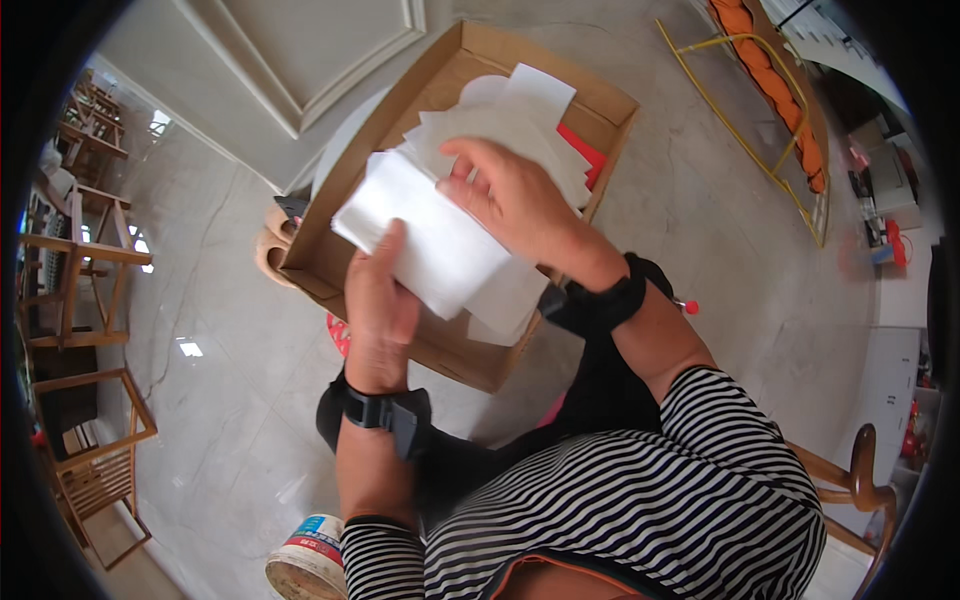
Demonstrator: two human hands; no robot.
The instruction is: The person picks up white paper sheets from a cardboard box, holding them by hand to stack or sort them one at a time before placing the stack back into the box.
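Note:
My left hand grips a stack of white paper sheets at its lower left edge, thumb lying on top. The stack is tilted over an open cardboard box. My right hand is slightly blurred above the upper right edge of the stack. Its fingers are curled and apart, with no sheet visible between them; whether the thumb touches the stack I cannot tell. Behind and under that hand, loose, thin whitish sheets lie fanned out in the box. A red piece shows from beneath them on the right.
A white panelled door or wall panel stands beyond the box's left side. Wooden chair frames line the far left. A yellow metal frame with orange fabric is at upper right. A bucket stands on the tiled floor near my left elbow.

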